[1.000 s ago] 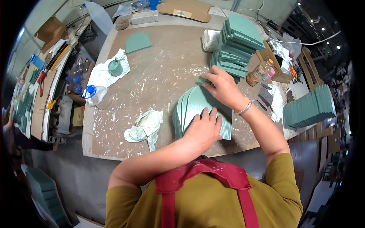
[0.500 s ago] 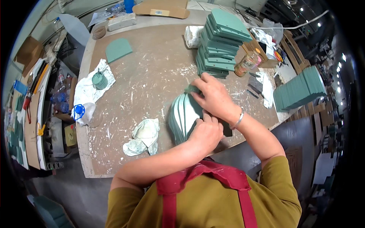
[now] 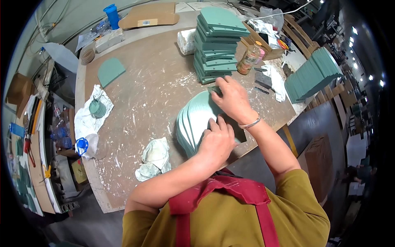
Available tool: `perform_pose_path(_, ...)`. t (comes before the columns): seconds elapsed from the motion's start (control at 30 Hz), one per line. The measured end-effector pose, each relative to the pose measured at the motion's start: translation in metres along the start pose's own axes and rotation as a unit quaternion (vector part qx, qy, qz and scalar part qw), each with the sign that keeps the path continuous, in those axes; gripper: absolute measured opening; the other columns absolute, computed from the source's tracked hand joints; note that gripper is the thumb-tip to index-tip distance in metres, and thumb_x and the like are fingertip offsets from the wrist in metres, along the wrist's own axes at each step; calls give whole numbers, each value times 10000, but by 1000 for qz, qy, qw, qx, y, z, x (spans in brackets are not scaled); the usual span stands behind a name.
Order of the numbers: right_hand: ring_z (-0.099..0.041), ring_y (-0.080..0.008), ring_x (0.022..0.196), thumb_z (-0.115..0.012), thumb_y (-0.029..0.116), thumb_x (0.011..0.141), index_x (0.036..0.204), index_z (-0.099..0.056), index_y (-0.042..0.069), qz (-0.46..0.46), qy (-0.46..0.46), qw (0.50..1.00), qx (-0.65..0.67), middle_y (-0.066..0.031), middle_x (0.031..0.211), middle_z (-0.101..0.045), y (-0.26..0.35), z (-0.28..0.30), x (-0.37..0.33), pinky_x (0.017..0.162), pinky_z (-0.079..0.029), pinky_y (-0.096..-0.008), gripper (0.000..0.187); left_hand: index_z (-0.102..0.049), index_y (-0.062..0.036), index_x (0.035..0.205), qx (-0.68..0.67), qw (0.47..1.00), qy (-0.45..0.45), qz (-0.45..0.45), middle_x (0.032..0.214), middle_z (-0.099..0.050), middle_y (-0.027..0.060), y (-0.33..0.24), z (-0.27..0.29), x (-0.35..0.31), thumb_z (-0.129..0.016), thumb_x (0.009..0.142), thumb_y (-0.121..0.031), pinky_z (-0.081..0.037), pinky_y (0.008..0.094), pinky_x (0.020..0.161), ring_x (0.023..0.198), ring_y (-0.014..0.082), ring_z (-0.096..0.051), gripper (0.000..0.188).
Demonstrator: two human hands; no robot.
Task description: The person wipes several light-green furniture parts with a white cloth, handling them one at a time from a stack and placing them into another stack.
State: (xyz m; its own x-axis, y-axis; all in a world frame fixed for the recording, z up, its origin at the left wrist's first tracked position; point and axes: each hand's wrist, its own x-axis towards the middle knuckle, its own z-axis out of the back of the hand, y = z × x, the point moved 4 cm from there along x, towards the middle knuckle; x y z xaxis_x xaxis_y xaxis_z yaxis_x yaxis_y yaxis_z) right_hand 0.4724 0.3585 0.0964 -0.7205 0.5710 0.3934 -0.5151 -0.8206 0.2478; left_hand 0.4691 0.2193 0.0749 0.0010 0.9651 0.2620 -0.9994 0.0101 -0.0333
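The right hand pinched a small green pad at the far edge of the fanned green plates on the table, where uneven pressure could have slid the seemingly loose layers apart beneath the left hand, its fingers loosely spread.

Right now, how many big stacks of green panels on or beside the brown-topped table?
3: one stack under the left hand, a tall stack toward the table's far side, another stack by its right edge. Others may be hidden.
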Motion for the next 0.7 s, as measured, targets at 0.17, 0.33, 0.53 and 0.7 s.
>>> perform_pose_path(0.17,-612,-390,914,-659,238,841,943,-602,25,-78,8,997,1,-175,925,-608,-29,26,-25,770,-503,-483,243,-649,14,1163,-2,1000,-12,-4,1226,-609,263,2,0,1,-747,777,-489,-594,342,627,1047,386,-635,641)
perform_pose_path(0.33,-624,-257,822,-685,268,885,1073,-660,26,-155,65,969,180,-134,932,-665,-72,37,-24,763,-499,-366,307,-642,9,1192,-31,999,2,-9,1205,-614,234,5,3,5,-731,821,-354,-589,317,676,967,330,-641,526)
perform_pose_path(0.53,-598,-221,949,-682,246,914,1242,-650,43,-52,156,924,344,-112,1112,-617,-84,10,-2,854,-480,-329,387,-601,16,1248,-29,1000,12,2,1305,-565,245,2,6,2,-707,853,-354,-588,371,766,1075,382,-614,551)
perform_pose_path(0.7,-597,-234,963,-673,174,912,1244,-647,36,21,185,911,369,-113,1086,-606,-90,-4,4,860,-477,-331,360,-586,9,1269,-22,999,43,6,1322,-558,247,0,15,5,-683,884,-349,-574,389,815,1108,395,-605,535)
